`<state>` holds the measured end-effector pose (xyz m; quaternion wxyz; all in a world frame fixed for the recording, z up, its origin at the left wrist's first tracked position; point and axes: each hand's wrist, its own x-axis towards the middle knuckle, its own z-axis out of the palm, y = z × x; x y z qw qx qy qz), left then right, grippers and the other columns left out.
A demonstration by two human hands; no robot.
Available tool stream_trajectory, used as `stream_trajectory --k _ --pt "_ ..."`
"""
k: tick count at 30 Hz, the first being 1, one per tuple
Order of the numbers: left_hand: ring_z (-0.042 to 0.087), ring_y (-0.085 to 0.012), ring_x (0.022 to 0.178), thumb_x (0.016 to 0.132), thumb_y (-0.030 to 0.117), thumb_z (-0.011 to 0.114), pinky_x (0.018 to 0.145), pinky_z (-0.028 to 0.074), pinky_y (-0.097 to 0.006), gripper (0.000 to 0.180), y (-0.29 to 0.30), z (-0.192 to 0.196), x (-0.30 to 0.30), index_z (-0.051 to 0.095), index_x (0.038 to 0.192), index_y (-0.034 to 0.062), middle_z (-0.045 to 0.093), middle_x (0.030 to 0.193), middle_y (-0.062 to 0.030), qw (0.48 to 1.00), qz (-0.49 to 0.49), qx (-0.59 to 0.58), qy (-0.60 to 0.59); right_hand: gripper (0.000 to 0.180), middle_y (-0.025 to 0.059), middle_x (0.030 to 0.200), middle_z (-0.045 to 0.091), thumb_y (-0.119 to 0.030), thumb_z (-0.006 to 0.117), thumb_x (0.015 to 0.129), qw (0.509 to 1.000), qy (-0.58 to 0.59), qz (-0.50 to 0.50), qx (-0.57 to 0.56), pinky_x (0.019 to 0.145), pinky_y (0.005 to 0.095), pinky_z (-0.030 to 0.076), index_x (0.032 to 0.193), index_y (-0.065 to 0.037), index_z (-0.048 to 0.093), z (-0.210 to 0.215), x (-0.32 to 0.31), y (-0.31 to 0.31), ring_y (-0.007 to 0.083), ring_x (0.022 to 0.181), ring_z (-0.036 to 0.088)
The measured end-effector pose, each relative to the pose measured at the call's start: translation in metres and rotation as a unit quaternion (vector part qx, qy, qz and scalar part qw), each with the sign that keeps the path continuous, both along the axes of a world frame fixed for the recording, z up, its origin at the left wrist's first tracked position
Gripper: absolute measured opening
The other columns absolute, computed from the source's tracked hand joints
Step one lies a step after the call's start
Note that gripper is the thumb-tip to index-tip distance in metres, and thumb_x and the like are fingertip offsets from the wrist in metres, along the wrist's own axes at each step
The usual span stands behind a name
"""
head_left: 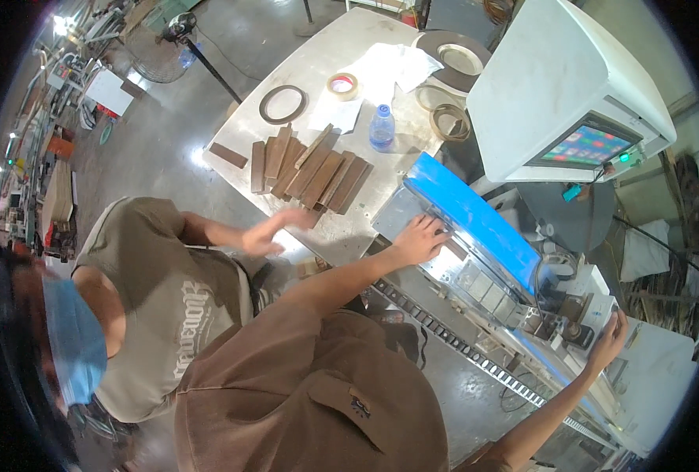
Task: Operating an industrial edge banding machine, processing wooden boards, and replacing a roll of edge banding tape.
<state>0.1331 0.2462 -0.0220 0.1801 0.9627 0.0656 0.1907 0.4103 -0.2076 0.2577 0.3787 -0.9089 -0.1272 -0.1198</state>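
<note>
My left hand (420,239) lies over the metal bed of an edge-banding-type machine, beside its long blue cover (475,216). Its fingers press on a brown wooden strip (454,250), whose end shows past the fingertips; the rest is under the hand. Further along the machine, my right hand (610,340) rests against the pale housing (597,313) with its fingers extended. A small dark part sits at those fingertips, and I cannot make out any grip on it. Several brown wooden strips (318,177) lie in a loose pile on the worktable, left of my left hand.
On the worktable (235,126) are a clear bottle (382,130), a tape roll (342,85), a dark ring (282,105) and coiled edging (449,123). A co-worker's hand (275,232) reaches near the pile. A white control cabinet (558,86) with a screen stands over the machine.
</note>
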Motion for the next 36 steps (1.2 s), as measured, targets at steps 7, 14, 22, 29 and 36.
stream_trajectory --k 7,14,22,29,36 --pt "0.052 -0.033 0.128 0.093 0.032 0.065 0.111 0.04 -0.052 0.044 0.004 0.008 0.0 0.069 0.135 0.0179 0.061 0.128 -0.0123 1.0 -0.013 0.014 -0.02 0.041 0.014 0.132 0.069 -0.032 0.065 0.108 0.999 -0.038 0.009 -0.005 0.11 0.0352 0.044 0.131 0.002 0.068 -0.006 0.003 -0.014 0.0235 0.121 0.062" --pt "0.055 -0.0347 0.129 0.086 0.016 0.075 0.11 0.04 -0.053 0.056 0.004 0.013 0.016 0.068 0.141 0.0172 0.063 0.137 -0.0105 0.993 -0.07 -0.052 -0.077 0.039 0.0135 0.133 0.07 -0.026 0.075 0.098 0.992 -0.085 -0.043 -0.087 0.108 0.0422 0.05 0.13 -0.005 0.071 0.012 -0.023 0.02 0.0296 0.125 0.065" --pt "0.053 -0.0444 0.127 0.092 0.028 0.067 0.113 0.035 -0.062 0.046 -0.001 -0.001 0.0 0.07 0.137 0.0172 0.063 0.13 -0.0223 0.997 0.01 0.065 -0.029 0.032 0.015 0.114 0.075 -0.035 0.078 0.091 0.985 -0.171 -0.013 -0.019 0.098 0.0475 0.053 0.109 -0.008 0.076 0.029 -0.028 0.037 0.0377 0.11 0.069" --pt "0.051 -0.0439 0.128 0.1 0.047 0.059 0.111 0.034 -0.06 0.053 0.005 -0.021 0.008 0.066 0.144 0.0166 0.059 0.132 -0.0233 0.994 0.003 0.108 -0.017 0.033 0.0132 0.111 0.073 -0.041 0.076 0.089 0.989 -0.137 -0.059 -0.005 0.102 0.0476 0.049 0.107 -0.014 0.075 0.03 -0.038 0.032 0.0356 0.115 0.065" --pt "0.05 -0.0435 0.127 0.104 0.055 0.051 0.113 0.032 -0.06 0.059 0.016 -0.025 0.003 0.068 0.143 0.0148 0.058 0.13 -0.0234 0.991 0.034 0.124 0.037 0.037 0.0141 0.115 0.072 -0.04 0.076 0.088 0.991 -0.116 -0.056 0.03 0.109 0.046 0.046 0.109 -0.01 0.074 0.031 -0.044 0.036 0.0343 0.12 0.063"
